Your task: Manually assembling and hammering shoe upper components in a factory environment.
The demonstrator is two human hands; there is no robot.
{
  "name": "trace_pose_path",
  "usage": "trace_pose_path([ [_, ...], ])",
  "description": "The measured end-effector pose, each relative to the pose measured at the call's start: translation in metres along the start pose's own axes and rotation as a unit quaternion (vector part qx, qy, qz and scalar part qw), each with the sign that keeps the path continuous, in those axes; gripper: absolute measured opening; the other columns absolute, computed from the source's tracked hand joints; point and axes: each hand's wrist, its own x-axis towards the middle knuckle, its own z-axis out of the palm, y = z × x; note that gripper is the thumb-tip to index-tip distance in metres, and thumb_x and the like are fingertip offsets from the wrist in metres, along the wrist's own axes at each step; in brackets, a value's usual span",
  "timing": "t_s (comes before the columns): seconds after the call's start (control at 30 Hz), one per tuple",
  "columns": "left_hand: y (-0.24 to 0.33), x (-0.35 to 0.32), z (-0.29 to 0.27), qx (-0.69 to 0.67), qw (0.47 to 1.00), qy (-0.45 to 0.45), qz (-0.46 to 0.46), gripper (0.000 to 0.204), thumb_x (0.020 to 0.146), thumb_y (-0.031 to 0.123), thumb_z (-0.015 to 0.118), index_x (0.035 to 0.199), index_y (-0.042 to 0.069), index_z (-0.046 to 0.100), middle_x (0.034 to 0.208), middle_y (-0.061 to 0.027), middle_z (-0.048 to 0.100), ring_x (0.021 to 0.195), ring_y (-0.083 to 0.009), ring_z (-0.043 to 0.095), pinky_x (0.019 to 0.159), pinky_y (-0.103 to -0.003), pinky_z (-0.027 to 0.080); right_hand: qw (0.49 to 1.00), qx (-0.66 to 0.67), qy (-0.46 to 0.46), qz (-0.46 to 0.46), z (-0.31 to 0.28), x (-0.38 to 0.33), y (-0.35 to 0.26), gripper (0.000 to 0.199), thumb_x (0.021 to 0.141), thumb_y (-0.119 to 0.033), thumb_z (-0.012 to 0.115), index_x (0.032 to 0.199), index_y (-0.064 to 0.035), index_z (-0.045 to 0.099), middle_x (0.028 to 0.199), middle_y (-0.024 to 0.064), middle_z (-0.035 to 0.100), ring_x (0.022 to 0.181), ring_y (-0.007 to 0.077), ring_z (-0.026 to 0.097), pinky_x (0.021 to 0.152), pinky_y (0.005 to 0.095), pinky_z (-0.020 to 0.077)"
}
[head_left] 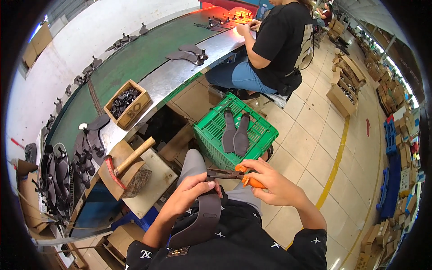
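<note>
In front of my lap, my left hand (191, 193) grips a dark grey shoe sole (200, 225) near its narrow end, the broad part hanging toward my body. My right hand (276, 182) is closed on the orange handles of a pair of pliers (254, 181). The plier jaws point left and reach the end of the sole at my left fingers. Whether they bite on it is hidden there. Just beyond my hands, two similar grey soles (228, 135) lie side by side on an upturned-looking green plastic crate (271, 131).
To my left a hammer (135, 155) rests on a wooden block (137, 182). A wooden box (130, 119) of small dark parts stands on the metal edge beside a green conveyor belt (139, 58). More soles line the belt. A co-worker (283, 40) sits ahead; cartons (342, 96) stand right.
</note>
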Motion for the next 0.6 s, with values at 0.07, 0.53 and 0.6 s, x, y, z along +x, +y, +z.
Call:
trace_pose_path([
  [0.07,0.0,0.008,-0.005,0.001,1.0,-0.005,-0.003,0.029,0.101,0.023,0.048,0.098,-0.002,0.062,0.093,-0.0094,0.067,0.092,-0.016,0.061,0.086,-0.03,0.046,1.0,0.018,0.008,0.006,0.001,0.001,0.005,0.03,0.079,-0.007,0.057,0.108,-0.001,0.062,0.139,0.0168,0.046,0.132,0.0334,0.042,0.113,0.052,0.0273],
  [0.53,-0.014,0.038,-0.018,-0.098,0.992,0.01,-0.079,0.022,0.096,0.022,0.048,0.088,0.003,0.055,0.087,-0.0105,0.066,0.087,-0.0173,0.062,0.081,-0.028,0.046,0.994,0.087,-0.001,0.067,-0.002,0.027,0.032,0.032,0.089,-0.029,0.07,0.089,0.0033,0.068,0.116,0.0189,0.06,0.106,0.0342,0.059,0.093,0.0384,0.0471],
  [0.6,-0.011,0.04,-0.018,-0.104,0.991,0.018,-0.084,0.022,0.096,0.022,0.047,0.089,0.003,0.055,0.088,-0.0108,0.066,0.087,-0.0174,0.062,0.081,-0.028,0.046,0.994,0.09,0.0,0.062,-0.003,0.028,0.035,0.039,0.09,-0.034,0.069,0.089,0.0047,0.069,0.116,0.0194,0.06,0.108,0.0351,0.057,0.094,0.0392,0.0466],
])
